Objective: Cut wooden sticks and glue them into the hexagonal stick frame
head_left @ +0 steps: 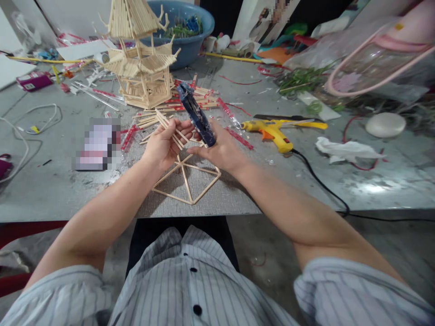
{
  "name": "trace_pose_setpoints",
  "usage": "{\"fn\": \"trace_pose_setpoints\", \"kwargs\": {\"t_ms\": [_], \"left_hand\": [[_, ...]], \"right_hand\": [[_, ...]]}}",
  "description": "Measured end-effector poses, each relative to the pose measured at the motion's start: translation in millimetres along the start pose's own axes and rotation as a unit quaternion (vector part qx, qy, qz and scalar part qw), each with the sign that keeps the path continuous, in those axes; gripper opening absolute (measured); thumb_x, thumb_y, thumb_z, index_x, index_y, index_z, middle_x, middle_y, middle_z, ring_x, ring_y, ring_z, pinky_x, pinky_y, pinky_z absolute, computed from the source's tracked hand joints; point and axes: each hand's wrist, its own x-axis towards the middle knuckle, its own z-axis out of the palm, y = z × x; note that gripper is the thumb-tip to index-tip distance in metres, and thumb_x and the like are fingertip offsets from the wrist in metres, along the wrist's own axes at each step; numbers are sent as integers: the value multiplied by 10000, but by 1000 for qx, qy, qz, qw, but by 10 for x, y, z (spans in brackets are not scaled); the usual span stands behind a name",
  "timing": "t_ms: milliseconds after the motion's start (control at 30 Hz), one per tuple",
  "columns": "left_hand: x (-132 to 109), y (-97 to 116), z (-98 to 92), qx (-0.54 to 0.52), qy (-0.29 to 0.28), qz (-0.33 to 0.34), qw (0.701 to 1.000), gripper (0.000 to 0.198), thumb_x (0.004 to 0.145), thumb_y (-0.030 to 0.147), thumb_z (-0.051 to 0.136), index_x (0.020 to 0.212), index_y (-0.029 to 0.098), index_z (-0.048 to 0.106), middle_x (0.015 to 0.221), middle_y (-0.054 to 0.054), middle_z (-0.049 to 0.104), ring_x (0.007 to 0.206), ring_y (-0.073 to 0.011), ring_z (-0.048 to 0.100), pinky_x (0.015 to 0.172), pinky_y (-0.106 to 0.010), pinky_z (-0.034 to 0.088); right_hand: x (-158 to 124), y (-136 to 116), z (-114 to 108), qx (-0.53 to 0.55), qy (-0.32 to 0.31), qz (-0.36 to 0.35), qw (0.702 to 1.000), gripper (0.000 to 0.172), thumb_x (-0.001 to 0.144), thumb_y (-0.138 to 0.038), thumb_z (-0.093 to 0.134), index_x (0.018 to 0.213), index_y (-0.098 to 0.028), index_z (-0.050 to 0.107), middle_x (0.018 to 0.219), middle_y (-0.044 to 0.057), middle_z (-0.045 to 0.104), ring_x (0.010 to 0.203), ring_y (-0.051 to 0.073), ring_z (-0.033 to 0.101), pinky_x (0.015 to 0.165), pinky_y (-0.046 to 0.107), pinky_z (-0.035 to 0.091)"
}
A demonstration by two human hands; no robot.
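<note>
My left hand (166, 141) is closed around several thin wooden sticks (171, 131), which slant across its palm. In my right hand (222, 145) is a dark blue hand tool (197, 113) with pale residue along its length, pointing up and away from me; its exact kind is unclear. Below both hands, a flat spoked frame of wooden sticks (186, 181) lies on the table, its far part hidden by the hands. Beyond them rises a pagoda model (139, 59) built of similar sticks, with loose sticks (200, 97) strewn beside its base.
A yellow glue gun (277, 133) with a black cord lies to the right, a yellow-handled tool (309, 123) behind it. Left is a blurred phone (95, 145). A blue basin (193, 40), a pink-framed clear container (377, 63), crumpled tissue (343, 148) and a white oval object (385, 124) stand around.
</note>
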Motion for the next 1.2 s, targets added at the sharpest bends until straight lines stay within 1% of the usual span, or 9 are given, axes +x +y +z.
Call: {"fn": "trace_pose_setpoints", "kwargs": {"t_ms": [167, 267, 333, 533, 733, 900, 1000, 1100, 1200], "left_hand": [[-41, -41, 42, -3, 20, -3, 1000, 197, 970, 184, 476, 788, 160, 545, 661, 12, 644, 603, -107, 669, 775, -274, 592], [-62, -61, 61, -12, 7, -18, 1000, 238, 983, 167, 424, 764, 163, 517, 575, 31, 582, 496, -92, 608, 615, -230, 561], [-64, -67, 62, -19, 7, -22, 1000, 250, 984, 160, 411, 749, 169, 495, 536, 43, 548, 465, -89, 584, 567, -217, 541], [-51, -85, 33, -33, -18, -20, 999, 242, 974, 142, 415, 750, 169, 501, 540, 44, 540, 474, -96, 594, 516, -208, 522], [-47, -111, 19, -28, -26, -17, 999, 241, 980, 154, 415, 756, 171, 505, 555, 44, 552, 472, -83, 587, 481, -178, 484], [-81, -62, 50, -27, -36, -44, 998, 279, 987, 150, 387, 720, 184, 464, 520, 51, 491, 443, -84, 536, 472, -194, 461], [-112, -17, 61, -17, -63, -54, 996, 289, 997, 173, 372, 726, 188, 472, 537, 46, 488, 448, -90, 530, 437, -197, 415], [-125, -10, 55, -3, -63, -46, 997, 280, 999, 173, 368, 761, 189, 514, 560, 44, 500, 478, -93, 543, 476, -202, 438], [-125, -32, 55, 0, -53, -35, 998, 269, 998, 159, 373, 785, 191, 535, 575, 45, 503, 502, -86, 550, 550, -205, 482]], "right_hand": [[-11, 33, 27, -44, 35, -14, 998, 722, 584, -587, 837, 1135, -278, 487, 1127, 76, 647, 1086, 311, 622, 949, 514, 502], [-9, 25, 29, -46, 19, -10, 999, 706, 594, -589, 827, 1134, -292, 481, 1122, 74, 652, 1066, 315, 629, 945, 533, 501], [-12, 8, 28, -48, 17, -9, 999, 676, 607, -572, 823, 1121, -289, 487, 1099, 76, 662, 1040, 315, 638, 934, 540, 507], [-30, 18, 43, -64, 37, -6, 997, 680, 595, -582, 819, 1105, -259, 505, 1096, 88, 665, 1054, 327, 634, 941, 554, 504], [-54, 44, 83, -31, 43, 4, 999, 618, 621, -539, 803, 1106, -296, 508, 1078, 50, 669, 1069, 313, 640, 944, 544, 498], [-38, -67, 76, 28, 10, -2, 1000, 525, 657, -527, 767, 1031, -284, 492, 880, 3, 690, 867, 245, 689, 864, 477, 544], [-17, -95, 55, 70, -19, 11, 997, 572, 620, -538, 787, 1019, -289, 463, 838, -13, 697, 807, 221, 689, 845, 450, 559], [-6, -82, 36, 87, -17, 25, 996, 620, 593, -536, 809, 1025, -283, 443, 874, 6, 708, 838, 232, 694, 878, 457, 550], [-3, -72, 30, 57, -13, 19, 998, 627, 590, -546, 811, 1025, -276, 449, 910, 21, 706, 888, 248, 689, 887, 455, 536]]}}
